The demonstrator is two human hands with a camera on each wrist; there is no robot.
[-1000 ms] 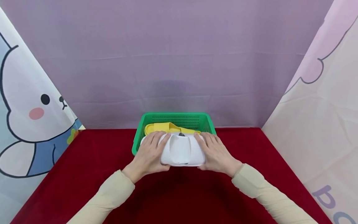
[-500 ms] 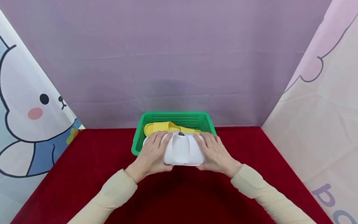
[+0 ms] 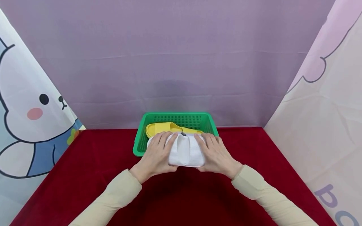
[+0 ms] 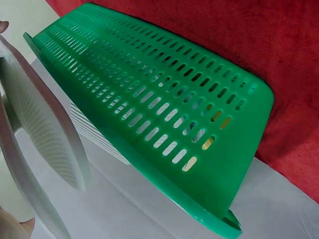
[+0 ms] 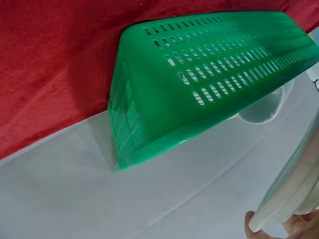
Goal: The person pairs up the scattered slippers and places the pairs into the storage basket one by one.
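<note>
Head view: both hands, left [image 3: 156, 153] and right [image 3: 216, 153], grip a white slipper [image 3: 185, 150] over the basket's [image 3: 138, 141] near edge. It could catch the rim and tip onto the table [image 3: 85, 175].

1. White slipper [image 3: 186, 150]: carried a little toward the table's far edge, now further over the near rim of the green basket [image 3: 140, 138]; less of its ribbed face shows between the hands.
2. Left hand [image 3: 157, 153]: shifted right and toward the far edge with the slipper.
3. Right hand [image 3: 215, 153]: drawn inward to the left, closer to the left hand.
</note>
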